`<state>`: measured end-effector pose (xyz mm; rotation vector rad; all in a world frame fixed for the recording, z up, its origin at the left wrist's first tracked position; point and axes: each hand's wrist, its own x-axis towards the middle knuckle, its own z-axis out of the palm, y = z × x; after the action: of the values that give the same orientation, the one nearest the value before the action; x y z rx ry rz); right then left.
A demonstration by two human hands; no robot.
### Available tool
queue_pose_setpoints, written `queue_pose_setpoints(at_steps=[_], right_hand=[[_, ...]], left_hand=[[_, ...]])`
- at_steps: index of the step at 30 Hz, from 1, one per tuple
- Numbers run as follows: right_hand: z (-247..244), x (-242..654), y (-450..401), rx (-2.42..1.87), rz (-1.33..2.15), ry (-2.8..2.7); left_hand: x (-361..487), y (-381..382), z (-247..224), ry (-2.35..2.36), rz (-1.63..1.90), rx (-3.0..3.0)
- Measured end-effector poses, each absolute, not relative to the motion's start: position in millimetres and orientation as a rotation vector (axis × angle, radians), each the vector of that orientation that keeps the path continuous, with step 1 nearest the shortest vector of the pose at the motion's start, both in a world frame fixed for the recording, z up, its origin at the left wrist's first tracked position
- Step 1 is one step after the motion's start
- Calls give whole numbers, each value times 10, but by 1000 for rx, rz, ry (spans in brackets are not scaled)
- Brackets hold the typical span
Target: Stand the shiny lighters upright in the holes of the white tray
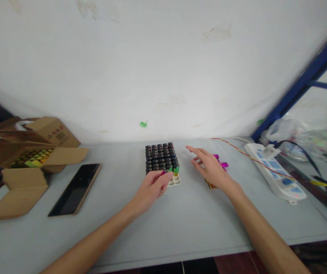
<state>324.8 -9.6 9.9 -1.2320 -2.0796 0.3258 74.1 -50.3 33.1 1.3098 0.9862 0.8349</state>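
Dark-topped lighters [160,156] stand upright in close rows in a white slotted tray [174,182]. Two green pieces [176,169] stand in its near right part, and a few bare slots show at that corner. My left hand [154,186] is closed at the tray's front edge, pinching what looks like a purple lighter [164,172] mostly hidden by the fingers. Right of the tray, my right hand [209,165] hovers with its fingers apart, holding nothing. Beneath and beside it lie shiny purple lighters [224,164] and gold ones [211,185], partly covered by the hand.
A black-screened phone [75,189] lies left of the tray. Beyond it, an open cardboard box [63,156] holds several yellow-green pieces [34,158]. On the right are a white power strip [277,173], a thin red-yellow wire [237,148], and plastic bags [283,129] behind a blue post [297,85].
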Motion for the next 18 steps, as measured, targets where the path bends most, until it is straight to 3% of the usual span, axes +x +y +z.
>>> queue_pose_setpoints(at_steps=[10, 18], right_hand=[[93, 3234, -103, -1252, 319, -2077], [78, 3250, -72, -1308, 325, -2052]], left_hand=[[757, -509, 255, 1066, 845, 1298], [698, -538, 376, 815, 693, 1148]])
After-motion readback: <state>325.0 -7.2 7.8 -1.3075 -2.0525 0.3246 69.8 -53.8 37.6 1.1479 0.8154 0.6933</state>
